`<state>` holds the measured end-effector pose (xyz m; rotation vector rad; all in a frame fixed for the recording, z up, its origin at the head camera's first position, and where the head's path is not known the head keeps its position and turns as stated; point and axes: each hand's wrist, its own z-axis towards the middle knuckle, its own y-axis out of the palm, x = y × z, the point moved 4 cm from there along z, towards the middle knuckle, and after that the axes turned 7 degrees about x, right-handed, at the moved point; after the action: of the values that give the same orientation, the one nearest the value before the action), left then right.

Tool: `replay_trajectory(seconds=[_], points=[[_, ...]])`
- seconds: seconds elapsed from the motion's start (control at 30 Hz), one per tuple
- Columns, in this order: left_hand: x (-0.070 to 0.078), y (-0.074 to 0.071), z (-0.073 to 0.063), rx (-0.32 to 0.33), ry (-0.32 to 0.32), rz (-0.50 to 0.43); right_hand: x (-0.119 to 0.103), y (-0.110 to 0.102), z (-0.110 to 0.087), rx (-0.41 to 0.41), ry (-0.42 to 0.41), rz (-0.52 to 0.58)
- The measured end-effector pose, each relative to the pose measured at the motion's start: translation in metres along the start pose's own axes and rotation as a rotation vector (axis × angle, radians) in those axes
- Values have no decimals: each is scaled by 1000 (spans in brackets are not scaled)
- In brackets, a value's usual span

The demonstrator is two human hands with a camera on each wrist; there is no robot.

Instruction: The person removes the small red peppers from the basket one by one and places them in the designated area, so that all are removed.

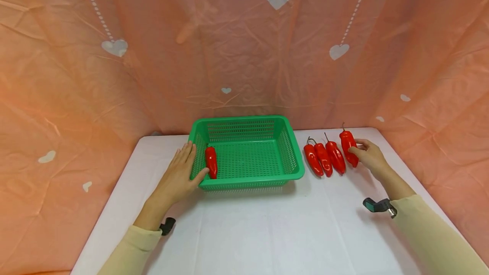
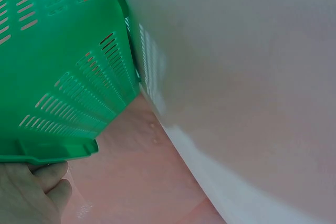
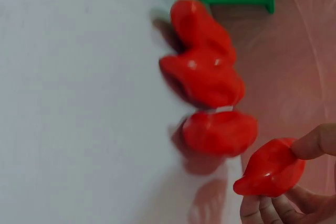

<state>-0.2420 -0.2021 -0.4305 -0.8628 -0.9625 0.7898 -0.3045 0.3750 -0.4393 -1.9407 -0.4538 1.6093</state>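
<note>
A green plastic basket (image 1: 250, 180) with slotted walls stands on the white table. My left hand (image 1: 182, 177) rests along its left rim, fingers straight and thumb reaching over the front corner. Inside, one red chili pepper (image 1: 211, 162) lies near the left wall. At the right, my right hand (image 1: 372, 158) holds another red chili pepper (image 3: 270, 166) between thumb and fingers; its shadow falls on the cloth in the right wrist view. Beside it, three more red peppers (image 1: 335, 158) lie in a row with their stems pointing away.
White cloth (image 1: 267, 228) covers the table. Peach fabric (image 1: 244, 63) with pale hearts hangs behind and along both sides, close to the table's back edge (image 1: 172, 136). The peppers in the row lie just right of the basket.
</note>
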Motion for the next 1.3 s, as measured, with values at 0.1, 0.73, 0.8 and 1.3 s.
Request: replay_trajectory(seconds=[0.1,0.73,0.8,1.3], points=[[0,0,0,-1,0,-2,8,-3,2,-29,24,-2],[-1,2,0,-2,2,6,21,3,10,-103,113,-71],[-1,1,0,-3,3,8,20,3,9,-102,101,-92],[-2,1,0,-2,7,6,21,6,12,-105,62,-149]])
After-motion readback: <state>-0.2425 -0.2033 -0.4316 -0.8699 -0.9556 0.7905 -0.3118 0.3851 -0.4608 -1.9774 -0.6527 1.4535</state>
